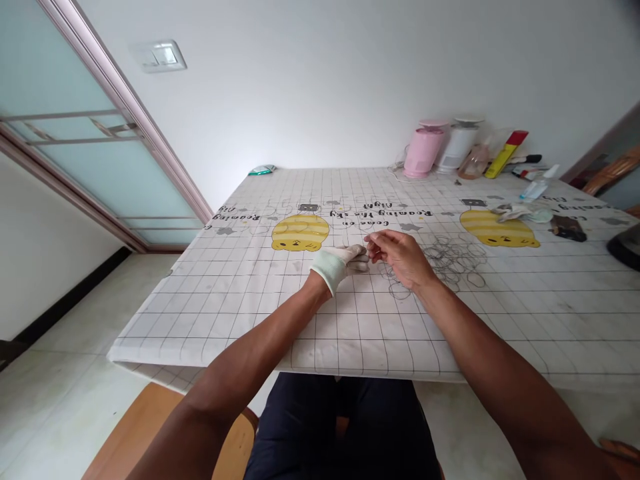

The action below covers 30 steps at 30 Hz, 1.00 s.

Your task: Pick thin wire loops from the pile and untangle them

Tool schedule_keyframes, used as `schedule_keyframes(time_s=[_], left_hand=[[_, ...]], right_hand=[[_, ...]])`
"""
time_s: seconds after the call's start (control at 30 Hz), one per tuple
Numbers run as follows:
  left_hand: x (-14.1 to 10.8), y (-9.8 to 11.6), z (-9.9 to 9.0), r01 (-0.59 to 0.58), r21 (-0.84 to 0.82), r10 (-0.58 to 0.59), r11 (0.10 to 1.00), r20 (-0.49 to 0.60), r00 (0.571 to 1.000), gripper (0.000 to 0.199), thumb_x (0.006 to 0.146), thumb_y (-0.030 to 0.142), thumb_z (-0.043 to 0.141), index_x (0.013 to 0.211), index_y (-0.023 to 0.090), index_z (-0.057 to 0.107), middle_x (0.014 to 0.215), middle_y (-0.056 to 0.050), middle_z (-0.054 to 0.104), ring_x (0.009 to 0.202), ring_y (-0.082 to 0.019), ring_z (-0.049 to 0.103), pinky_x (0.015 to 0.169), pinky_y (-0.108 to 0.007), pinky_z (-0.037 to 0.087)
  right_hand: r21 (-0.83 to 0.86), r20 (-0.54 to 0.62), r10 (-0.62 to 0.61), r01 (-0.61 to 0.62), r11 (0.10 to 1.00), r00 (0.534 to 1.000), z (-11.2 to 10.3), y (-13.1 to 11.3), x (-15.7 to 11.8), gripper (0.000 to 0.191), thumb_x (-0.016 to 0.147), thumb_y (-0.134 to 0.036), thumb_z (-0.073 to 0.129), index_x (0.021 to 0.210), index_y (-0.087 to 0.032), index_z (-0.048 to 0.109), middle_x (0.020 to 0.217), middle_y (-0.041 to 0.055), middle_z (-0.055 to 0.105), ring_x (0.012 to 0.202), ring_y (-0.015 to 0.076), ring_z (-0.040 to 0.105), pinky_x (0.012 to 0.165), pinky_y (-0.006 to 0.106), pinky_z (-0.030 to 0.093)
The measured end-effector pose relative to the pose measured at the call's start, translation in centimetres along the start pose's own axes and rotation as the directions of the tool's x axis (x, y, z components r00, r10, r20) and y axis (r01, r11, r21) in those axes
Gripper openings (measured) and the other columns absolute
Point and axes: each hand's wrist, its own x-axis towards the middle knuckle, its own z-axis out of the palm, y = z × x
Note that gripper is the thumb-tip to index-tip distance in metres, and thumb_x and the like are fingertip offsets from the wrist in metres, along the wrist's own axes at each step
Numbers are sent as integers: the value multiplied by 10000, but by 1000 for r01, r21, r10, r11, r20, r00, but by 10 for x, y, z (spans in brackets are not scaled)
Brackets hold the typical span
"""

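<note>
Cloth (225, 313) lies under the rings (457, 257). Beside them, left hand (347, 259) nears right hand (401, 257); their grip, I cannot tell.

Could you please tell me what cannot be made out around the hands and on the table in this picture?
All in the head view:
1. Whether the gloved left hand or bare right hand pinches anything: too small, partly covered by the fingers.
2. Part of the pile of thin loops: hidden by the right hand and forearm.
3. The dark object: cut off by the right edge.
4. Any print on the yellow container: too small, blurred.
</note>
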Motion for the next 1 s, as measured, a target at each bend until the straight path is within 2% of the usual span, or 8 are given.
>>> schedule_keyframes(time_s=[0.1,0.23,0.33,0.4,0.63,0.7,0.83,1.0], left_hand=[[-4,1,0,-6,82,4,997,23,1000,199,893,275,799,906,89,731,802,-97,721,639,-144,660,784,-375,584],[-10,15,-2,-72,295,105,953,-98,990,251,860,321,817,1018,136,752,998,-130,770,799,-201,719,860,-389,577],[-18,34,-2,-226,592,410,773,-195,891,374,842,327,817,1192,213,752,1178,-95,768,1116,-253,693,1010,-339,494],[-24,44,-1,-237,713,510,660,-193,838,440,846,301,800,1278,258,731,1252,-74,749,1202,-270,649,1055,-339,451],[-28,42,5,-229,872,563,432,-62,824,208,865,216,757,1057,285,800,1071,-37,742,1092,-247,633,1006,-314,435],[-28,42,2,-222,871,535,438,-55,843,96,909,258,709,937,270,801,960,-20,745,1016,-226,648,941,-298,447],[-30,50,-4,-184,764,425,618,-128,896,270,954,331,632,730,229,742,805,-14,735,818,-186,669,785,-289,474],[-32,55,-2,-172,604,319,778,-145,937,206,932,288,662,784,187,763,802,-51,755,741,-173,684,731,-282,517]], right_hand=[[-76,-33,-42,39,996,999,1,-1,-1,341,846,-520,832,889,-184,798,819,55,703,663,152,620,613,300,522],[-265,-52,-135,116,957,990,2,-4,-3,324,866,-520,795,830,-199,783,753,40,690,621,153,598,572,301,500],[-417,-21,-144,122,901,989,3,-8,-6,328,892,-517,755,782,-208,764,680,27,654,585,151,578,533,293,464],[-477,14,-127,118,871,992,5,-8,-8,339,911,-518,727,770,-211,752,666,24,644,573,150,569,515,291,441],[-556,76,-91,118,823,993,14,2,-12,255,937,-445,703,817,-229,767,665,6,618,594,157,543,544,305,420],[-578,98,-161,188,794,982,16,3,-14,224,943,-412,700,826,-238,778,701,12,646,637,169,564,584,316,440],[-560,153,-252,294,775,955,20,-3,-19,228,958,-423,701,833,-250,781,755,25,673,700,189,601,641,337,475],[-471,204,-223,295,831,953,19,-11,-22,241,959,-468,712,886,-249,782,760,22,659,661,173,585,618,334,476]])
